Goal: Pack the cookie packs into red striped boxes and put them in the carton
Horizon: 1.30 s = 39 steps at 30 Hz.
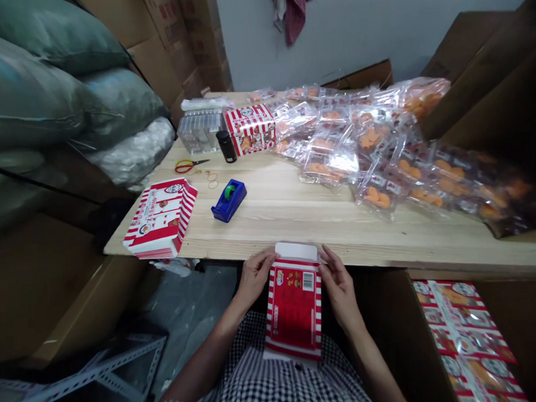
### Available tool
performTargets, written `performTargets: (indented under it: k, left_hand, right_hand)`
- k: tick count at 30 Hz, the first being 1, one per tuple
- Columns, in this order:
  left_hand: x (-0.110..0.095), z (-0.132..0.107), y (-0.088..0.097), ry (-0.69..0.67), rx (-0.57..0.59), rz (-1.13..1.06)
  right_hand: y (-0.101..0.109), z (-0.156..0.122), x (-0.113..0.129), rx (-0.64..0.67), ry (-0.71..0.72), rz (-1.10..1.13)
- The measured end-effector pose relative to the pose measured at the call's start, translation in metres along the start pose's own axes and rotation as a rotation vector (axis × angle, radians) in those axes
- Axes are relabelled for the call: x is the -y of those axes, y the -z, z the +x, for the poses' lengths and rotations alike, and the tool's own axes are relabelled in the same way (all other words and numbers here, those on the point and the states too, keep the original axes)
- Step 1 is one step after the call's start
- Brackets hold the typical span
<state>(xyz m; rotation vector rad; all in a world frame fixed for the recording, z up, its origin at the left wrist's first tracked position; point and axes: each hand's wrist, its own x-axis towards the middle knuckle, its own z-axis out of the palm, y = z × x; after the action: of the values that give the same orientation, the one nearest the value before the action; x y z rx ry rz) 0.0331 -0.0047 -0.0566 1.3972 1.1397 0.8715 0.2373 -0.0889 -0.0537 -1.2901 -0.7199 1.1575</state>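
Observation:
A red-and-white striped carton [293,309] is in front of me at the table's near edge, its printed back with a barcode facing up and a white flap standing out at the far end. My left hand [254,278] pinches its upper left edge. At the upper right edge my right hand [339,286] grips the carton, fingers partly extended beside the flap. The carton's underside is hidden. On the table to the left lies a stack of flattened striped cartons [160,217]. A blue tape dispenser [229,200] with green tape stands between that stack and my hands.
Clear bags with orange pieces [332,150] cover the table's back and right. Scissors [190,165], a black jar [226,147], an assembled striped carton [253,129] and clear plastic trays [200,130] sit back left. An open box of packed cartons [470,346] is at lower right.

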Motion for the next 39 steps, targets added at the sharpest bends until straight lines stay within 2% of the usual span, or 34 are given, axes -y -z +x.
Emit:
performTargets:
  k: [4, 8, 13, 18, 24, 28, 30, 35, 37, 39]
  left_hand:
    - [0.014, -0.006, -0.005, 0.052, 0.035, -0.073]
    - [0.02, -0.011, -0.008, 0.083, 0.099, -0.174]
    - [0.008, -0.004, -0.006, -0.054, 0.134, -0.092]
    - [-0.001, 0.003, -0.008, -0.079, 0.168, -0.087]
    - [0.002, 0.001, -0.025, 0.163, 0.091, -0.398]
    - [0.005, 0.005, -0.039, 0.178, -0.058, -0.487]
    - [0.005, 0.01, -0.042, 0.219, -0.089, -0.573]
    - [0.002, 0.022, -0.038, 0.345, -0.025, -0.702]
    - [-0.001, 0.024, -0.037, 0.34, -0.019, -0.716]
    - [-0.004, 0.025, -0.037, 0.328, -0.016, -0.729]
  right_hand:
    - [0.004, -0.002, -0.008, -0.037, -0.047, 0.058]
    - [0.004, -0.008, -0.013, 0.011, -0.116, 0.178]
    - [0.008, -0.002, -0.02, 0.085, -0.19, 0.234]
    - [0.019, 0.009, -0.023, 0.039, -0.175, 0.225]
    - [0.021, 0.026, -0.011, 0.028, -0.27, 0.278]
    - [0.009, 0.034, -0.016, -0.042, -0.306, 0.328]
    - [0.002, 0.035, -0.019, -0.086, -0.306, 0.37]
    - [-0.007, 0.033, -0.014, -0.13, -0.282, 0.461]
    - [-0.006, 0.033, -0.008, -0.084, -0.293, 0.48]
    - [-0.004, 0.035, -0.001, 0.019, -0.317, 0.487]
